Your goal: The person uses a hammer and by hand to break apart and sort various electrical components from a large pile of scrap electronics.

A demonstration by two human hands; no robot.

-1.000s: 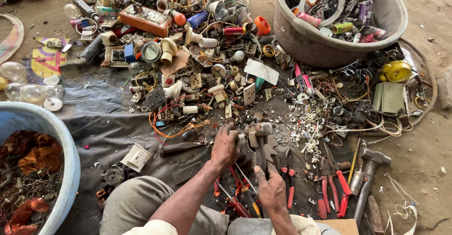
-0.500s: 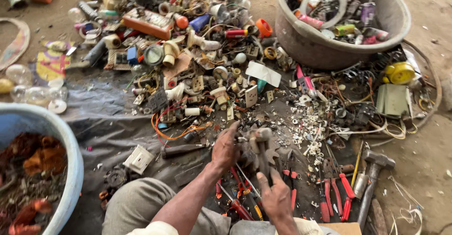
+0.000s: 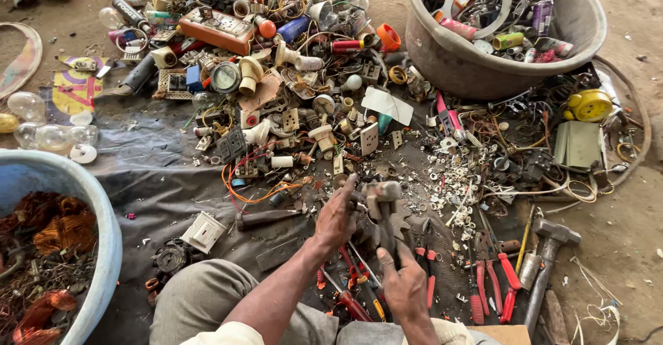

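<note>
Grey, grimy metal fills your grip: you hold a dark, lumpy metal part [image 3: 382, 210] up off the dark ground sheet [image 3: 159, 179], right in front of your knees. Your left hand [image 3: 336, 217] is closed around its left side with the fingers curled over the top edge, which steadies it. Your right hand [image 3: 404, 286] comes from below, its fingers wrapped about the lower end, thumb pointing up along the piece. Holding it between both hands like this keeps it clear of the clutter so you can turn or pry it; whether a tool sits in the right hand I cannot tell.

The part looks dull grey-brown, irregular, with a paler rounded knob at the top and a rough, dirty surface. Its finer detail is too blurred to read.

Just below and right of your grip lie red-handled pliers [image 3: 494, 279] and screwdrivers [image 3: 349, 296], within easy reach. Further right rests a hammer [image 3: 549, 248]. Beyond the grip, a spread of white switch and socket parts [image 3: 324, 134] covers the sheet, with a grey tub [image 3: 483, 69] of scrap far right. Far left stands a blue tub [image 3: 103, 227] holding copper windings [image 3: 59, 231].
</note>
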